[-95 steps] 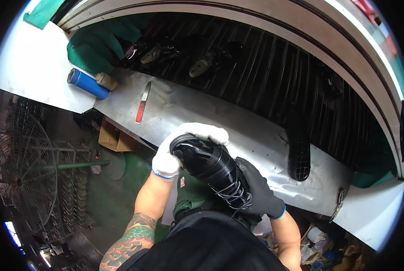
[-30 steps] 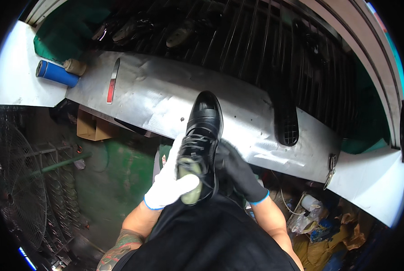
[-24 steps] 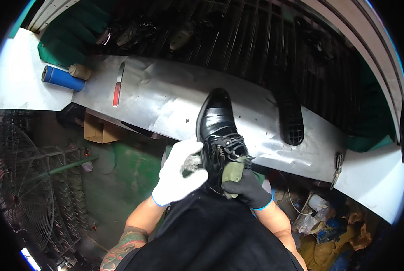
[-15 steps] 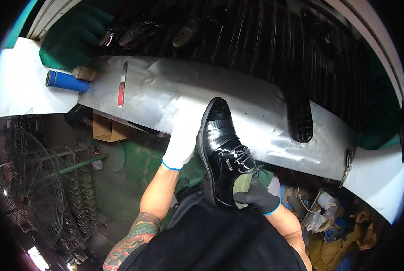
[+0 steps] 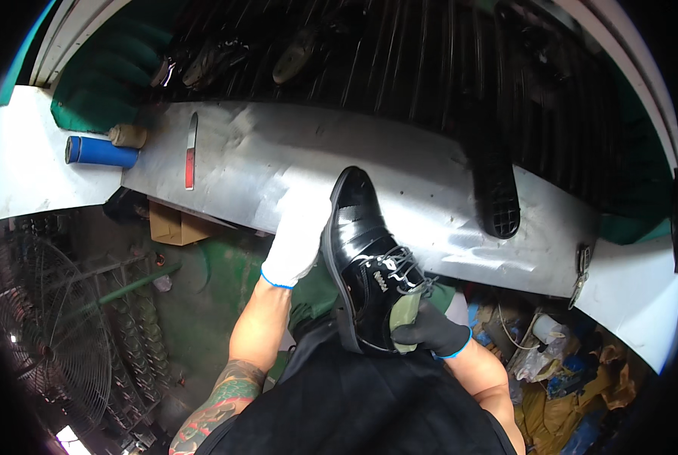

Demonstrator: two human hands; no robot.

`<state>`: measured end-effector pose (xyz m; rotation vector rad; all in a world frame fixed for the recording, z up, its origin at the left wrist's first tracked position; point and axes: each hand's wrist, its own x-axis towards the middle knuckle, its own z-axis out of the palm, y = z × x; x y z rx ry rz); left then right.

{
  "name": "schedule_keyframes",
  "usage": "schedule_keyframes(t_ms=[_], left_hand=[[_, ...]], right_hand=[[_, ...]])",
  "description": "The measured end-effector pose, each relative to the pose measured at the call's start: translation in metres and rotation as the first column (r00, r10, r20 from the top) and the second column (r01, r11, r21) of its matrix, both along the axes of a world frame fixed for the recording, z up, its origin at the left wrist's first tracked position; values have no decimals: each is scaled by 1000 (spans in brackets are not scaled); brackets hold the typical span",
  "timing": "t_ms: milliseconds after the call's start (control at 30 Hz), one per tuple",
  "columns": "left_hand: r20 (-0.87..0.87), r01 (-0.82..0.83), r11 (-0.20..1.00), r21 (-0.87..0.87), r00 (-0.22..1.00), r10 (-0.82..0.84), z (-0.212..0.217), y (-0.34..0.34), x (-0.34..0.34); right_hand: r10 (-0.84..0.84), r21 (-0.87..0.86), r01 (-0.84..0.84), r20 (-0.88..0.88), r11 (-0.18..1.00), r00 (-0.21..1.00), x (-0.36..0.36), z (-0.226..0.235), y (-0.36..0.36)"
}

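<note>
A glossy black lace-up dress shoe [image 5: 356, 236], toe pointing away from me, is held upright over the near edge of a metal ledge. From its opening sticks an olive-green shoe last [image 5: 405, 312]. My right hand [image 5: 430, 327], in a dark grey glove, is closed round the last at the heel end, thumb on top. Against the left side of the sole rests my left hand [image 5: 299, 235] in a white glove; glare washes out its fingers, so their grip is unclear.
On the metal ledge [image 5: 263, 144] lie a red-handled knife [image 5: 190, 163] and a dark sole-shaped piece [image 5: 499, 205]. A blue cylinder [image 5: 100, 151] stands out at left. Beyond, more shoes [image 5: 293, 61] sit on dark rollers. A fan [image 5: 54, 334] is at lower left, plastic scraps at right.
The shoe and both hands have shifted slightly left, with the shoe's toe tipping a little leftward. My view has also moved slightly. Both hands stay at the shoe.
</note>
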<state>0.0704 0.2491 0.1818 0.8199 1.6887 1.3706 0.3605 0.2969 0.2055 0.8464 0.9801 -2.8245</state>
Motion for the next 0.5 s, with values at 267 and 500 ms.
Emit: schedule_keyframes(t_ms=[267,500], left_hand=[[-20,-112,994,-1,994,112,4,0,-9],[-461,-41,963,267,872,165,-19,-19,-20]], right_hand=[[-6,437,21,-36,899,999,-10,26,75],[-174,441,33,283,897,943,-70,26,262]])
